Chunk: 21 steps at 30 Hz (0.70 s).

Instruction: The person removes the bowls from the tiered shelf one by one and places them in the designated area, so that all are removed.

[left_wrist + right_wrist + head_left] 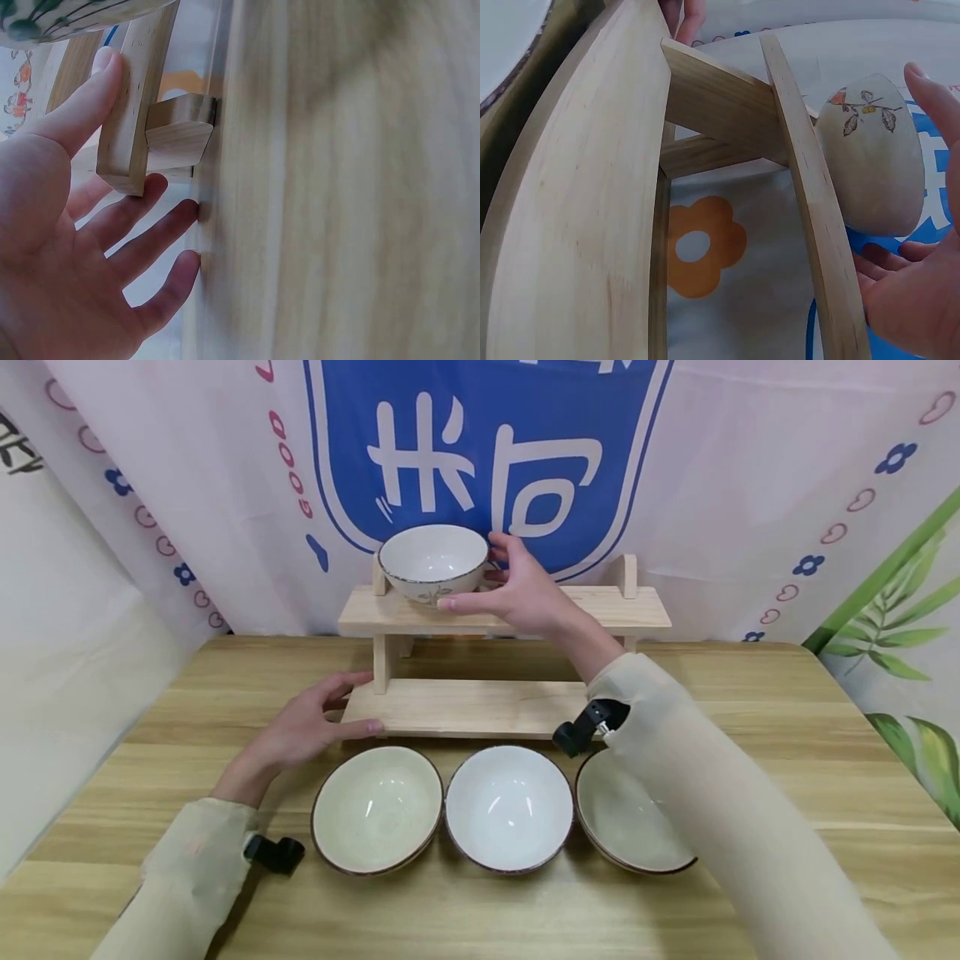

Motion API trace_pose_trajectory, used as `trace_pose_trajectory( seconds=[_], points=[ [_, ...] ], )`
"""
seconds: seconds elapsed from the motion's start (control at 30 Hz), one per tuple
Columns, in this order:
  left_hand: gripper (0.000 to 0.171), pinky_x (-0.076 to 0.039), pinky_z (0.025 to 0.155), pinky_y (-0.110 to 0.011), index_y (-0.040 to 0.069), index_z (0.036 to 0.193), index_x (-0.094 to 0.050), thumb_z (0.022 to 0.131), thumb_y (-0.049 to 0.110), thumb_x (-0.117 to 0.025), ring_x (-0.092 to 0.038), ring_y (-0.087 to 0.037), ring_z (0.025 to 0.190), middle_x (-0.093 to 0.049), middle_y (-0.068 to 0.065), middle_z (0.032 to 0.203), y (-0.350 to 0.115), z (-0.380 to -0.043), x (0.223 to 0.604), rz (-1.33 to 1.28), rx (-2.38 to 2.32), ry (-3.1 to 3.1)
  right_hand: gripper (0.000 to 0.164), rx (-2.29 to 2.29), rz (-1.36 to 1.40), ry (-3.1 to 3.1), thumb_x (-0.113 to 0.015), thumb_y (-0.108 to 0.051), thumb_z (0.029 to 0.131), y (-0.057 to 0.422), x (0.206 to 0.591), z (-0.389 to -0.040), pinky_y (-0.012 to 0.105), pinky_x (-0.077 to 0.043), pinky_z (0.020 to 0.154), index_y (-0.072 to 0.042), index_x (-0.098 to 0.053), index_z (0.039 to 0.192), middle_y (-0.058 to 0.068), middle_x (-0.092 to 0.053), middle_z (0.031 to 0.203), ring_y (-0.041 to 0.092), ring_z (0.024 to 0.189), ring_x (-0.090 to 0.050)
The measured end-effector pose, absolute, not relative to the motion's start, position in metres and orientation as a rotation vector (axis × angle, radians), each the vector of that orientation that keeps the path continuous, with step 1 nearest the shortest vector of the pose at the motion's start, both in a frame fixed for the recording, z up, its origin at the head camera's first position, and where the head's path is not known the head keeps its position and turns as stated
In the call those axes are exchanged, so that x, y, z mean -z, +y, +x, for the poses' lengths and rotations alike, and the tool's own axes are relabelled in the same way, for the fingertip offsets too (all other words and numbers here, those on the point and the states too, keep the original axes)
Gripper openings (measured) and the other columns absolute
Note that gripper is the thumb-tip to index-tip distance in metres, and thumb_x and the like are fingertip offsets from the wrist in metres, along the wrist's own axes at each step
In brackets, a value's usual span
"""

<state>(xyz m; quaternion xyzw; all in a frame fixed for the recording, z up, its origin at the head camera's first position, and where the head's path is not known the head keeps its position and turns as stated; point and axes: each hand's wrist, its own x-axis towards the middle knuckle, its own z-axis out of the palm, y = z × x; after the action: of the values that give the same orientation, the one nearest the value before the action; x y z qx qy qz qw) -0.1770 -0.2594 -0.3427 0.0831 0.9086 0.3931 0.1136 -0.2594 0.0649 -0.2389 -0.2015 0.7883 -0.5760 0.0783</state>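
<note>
A white bowl with a dark rim and a leaf pattern (433, 556) sits on the upper board of a two-tier wooden rack (465, 706), near its left end. Around the bowl's right side is my right hand (528, 589), thumb in front and fingers towards the back. From the right wrist, a gap shows between this hand (919, 292) and the patterned bowl (874, 161). At the rack's lower left end, my left hand (303, 722) holds the board, thumb at the front edge and fingers behind. The left wrist view shows the board end (135, 142) between thumb and fingers.
In front of the rack, a cream bowl (377, 810), a white bowl (510, 810) and a greyish bowl (630, 818) stand in a row on the wooden table (810, 760). My right forearm partly covers the greyish one. A printed curtain (720, 485) hangs close behind the rack.
</note>
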Motion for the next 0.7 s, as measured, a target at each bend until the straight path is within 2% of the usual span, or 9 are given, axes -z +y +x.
trace_pose_trajectory(
  seconds=[0.23, 0.4, 0.7],
  points=[
    [0.093, -0.038, 0.121, -0.068, 0.015, 0.167, -0.038, 0.093, 0.050, -0.083, -0.044, -0.049, 0.151, -0.039, -0.023, 0.169, -0.260, -0.179, 0.343, 0.235, -1.152, 2.668, 0.118, 1.729, -0.598, 2.394, -0.093, -0.032, 0.085, 0.053, 0.241, -0.264, 0.039, -0.038, 0.129, -0.015, -0.013, 0.170, 0.007, -0.035, 0.169, 0.022, 0.155, -0.041],
    [0.093, -0.038, 0.119, -0.070, 0.014, 0.168, -0.036, 0.095, 0.047, -0.082, -0.043, -0.051, 0.150, -0.038, -0.025, 0.169, -0.259, -0.178, 0.341, 0.241, -1.150, 2.666, 0.127, 1.700, -0.541, 2.430, -0.094, -0.037, 0.083, 0.045, 0.238, -0.267, 0.040, -0.035, 0.130, -0.016, -0.007, 0.172, 0.008, -0.032, 0.171, 0.022, 0.154, -0.039],
    [0.093, -0.038, 0.121, -0.069, 0.015, 0.167, -0.037, 0.094, 0.050, -0.082, -0.043, -0.049, 0.151, -0.039, -0.023, 0.169, -0.260, -0.178, 0.342, 0.235, -1.149, 2.661, 0.136, 1.660, -0.398, 2.499, -0.098, -0.046, 0.076, 0.031, 0.236, -0.270, 0.043, -0.035, 0.130, -0.023, -0.005, 0.172, 0.007, -0.035, 0.169, 0.024, 0.149, -0.042]
  ],
)
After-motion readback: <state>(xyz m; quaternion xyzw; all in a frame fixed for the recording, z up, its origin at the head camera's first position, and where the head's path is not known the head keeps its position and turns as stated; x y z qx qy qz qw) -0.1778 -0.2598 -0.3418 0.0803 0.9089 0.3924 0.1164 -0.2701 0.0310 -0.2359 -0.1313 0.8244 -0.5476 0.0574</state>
